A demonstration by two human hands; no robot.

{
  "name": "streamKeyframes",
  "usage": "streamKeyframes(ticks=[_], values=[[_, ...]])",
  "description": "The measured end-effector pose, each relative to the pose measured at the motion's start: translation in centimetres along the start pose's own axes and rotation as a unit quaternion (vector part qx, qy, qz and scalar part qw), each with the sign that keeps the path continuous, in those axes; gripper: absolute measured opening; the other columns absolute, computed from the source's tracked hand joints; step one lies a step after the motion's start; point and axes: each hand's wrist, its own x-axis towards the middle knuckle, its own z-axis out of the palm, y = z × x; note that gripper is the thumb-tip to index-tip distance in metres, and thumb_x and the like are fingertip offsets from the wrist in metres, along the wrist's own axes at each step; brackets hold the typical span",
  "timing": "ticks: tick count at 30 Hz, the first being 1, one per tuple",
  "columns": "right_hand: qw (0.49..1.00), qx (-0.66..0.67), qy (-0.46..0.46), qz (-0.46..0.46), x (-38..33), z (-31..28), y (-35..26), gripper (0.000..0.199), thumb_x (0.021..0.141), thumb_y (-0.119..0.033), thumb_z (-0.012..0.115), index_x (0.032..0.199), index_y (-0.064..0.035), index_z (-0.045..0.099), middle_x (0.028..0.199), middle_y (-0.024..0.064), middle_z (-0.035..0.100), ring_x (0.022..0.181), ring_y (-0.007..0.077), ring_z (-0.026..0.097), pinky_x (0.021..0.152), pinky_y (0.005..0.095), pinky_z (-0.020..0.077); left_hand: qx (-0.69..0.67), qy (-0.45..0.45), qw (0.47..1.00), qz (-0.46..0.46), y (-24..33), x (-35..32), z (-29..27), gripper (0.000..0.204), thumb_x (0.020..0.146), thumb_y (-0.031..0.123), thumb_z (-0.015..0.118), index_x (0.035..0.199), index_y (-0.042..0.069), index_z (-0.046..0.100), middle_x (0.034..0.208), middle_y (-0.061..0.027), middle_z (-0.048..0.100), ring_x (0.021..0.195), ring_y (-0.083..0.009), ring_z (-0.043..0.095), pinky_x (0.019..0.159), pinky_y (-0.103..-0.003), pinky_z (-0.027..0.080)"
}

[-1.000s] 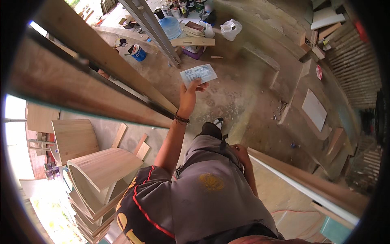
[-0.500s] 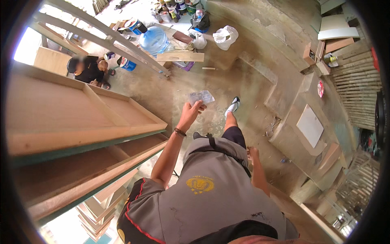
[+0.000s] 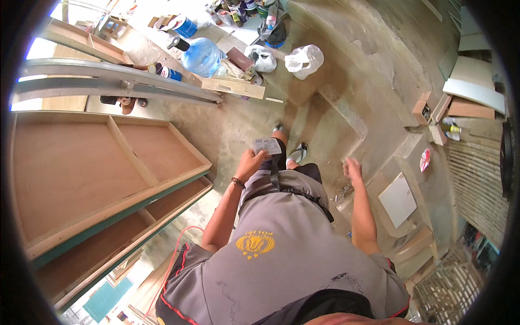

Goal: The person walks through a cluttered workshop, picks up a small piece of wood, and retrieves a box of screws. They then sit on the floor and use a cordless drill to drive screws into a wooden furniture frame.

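grey concrete floor (image 3: pixel 238 130), mid-frame | left hand (image 3: pixel 250 163) clamped on small paper slip (image 3: pixel 267 145) at centre | right hand (image 3: pixel 353 169) empty, fingers apart, right of centre | risk: eyes on slip, a foot could catch the wooden cabinet frame (image 3: pixel 103 179) at left or the step (image 3: pixel 346 116).

Carpentry workshop: plywood cabinet frame (image 3: pixel 108 179), timber offcuts (image 3: pixel 233 88), paint cans (image 3: pixel 246 5).
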Motion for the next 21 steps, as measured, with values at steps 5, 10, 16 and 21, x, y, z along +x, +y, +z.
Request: streamKeyframes(ticks=[5,10,16,21], values=[[0.979,-0.017,-0.120,-0.163,0.1,6.4,-21.8,0.028,0.094,-0.029,0.059,0.110,-0.0065,0.061,0.081,-0.0011,0.060,0.068,0.0056,0.053,0.062,0.0216,0.0452,-0.065,-0.042,0.997,0.007,5.6,5.9,2.4,0.038,0.090,0.030,0.055,0.097,-0.005,0.069,0.089,-0.0096,0.071,0.080,-0.0141,0.064,0.072,-0.029,0.049],[0.929,-0.067,-0.296,-0.210,1.4,14.4,-33.1,0.024,0.091,-0.023,0.064,0.108,-0.0051,0.063,0.092,0.0004,0.064,0.078,0.0066,0.056,0.070,0.0235,0.0465,-0.031,-0.115,0.993,0.013,13.7,14.4,3.0,0.036,0.091,0.031,0.056,0.099,-0.002,0.070,0.088,-0.0052,0.069,0.081,-0.0124,0.062,0.072,-0.028,0.049],[0.939,-0.067,-0.303,-0.148,7.0,17.2,-43.1,0.022,0.088,-0.019,0.068,0.101,-0.0024,0.065,0.091,0.0003,0.064,0.083,0.0077,0.057,0.075,0.0245,0.0461,-0.005,-0.158,0.986,0.058,25.2,25.3,-1.4,0.030,0.091,0.026,0.056,0.090,-0.002,0.066,0.067,-0.0029,0.059,0.063,-0.0108,0.052,0.058,-0.032,0.044],[0.932,-0.105,-0.335,-0.090,8.7,16.6,-54.3,0.019,0.086,-0.018,0.070,0.096,-0.0025,0.066,0.087,0.0003,0.064,0.082,0.0075,0.056,0.074,0.0248,0.0465,-0.011,-0.185,0.977,0.102,33.5,30.5,-6.2,0.029,0.091,0.026,0.057,0.098,0.000,0.067,0.066,-0.0087,0.060,0.060,-0.0155,0.055,0.059,-0.034,0.045]])
